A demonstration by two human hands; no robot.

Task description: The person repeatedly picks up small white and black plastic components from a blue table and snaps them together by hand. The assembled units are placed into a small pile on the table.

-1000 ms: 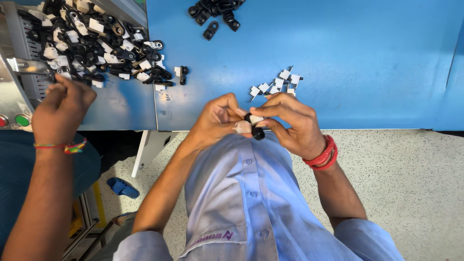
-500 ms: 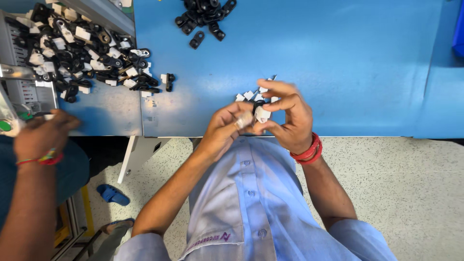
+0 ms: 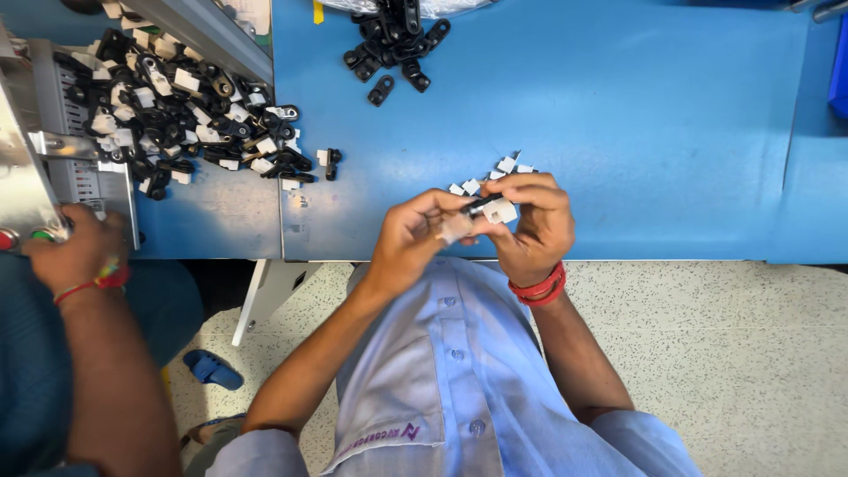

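Between two hands, one clip.

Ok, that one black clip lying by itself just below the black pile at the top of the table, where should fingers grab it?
The lone black clip lies flat on the blue table, apart from the black pile, with bare surface all round. It is long and narrow, so probably pinch across its two long sides from above, near the middle. Its finer shape is too small to tell.
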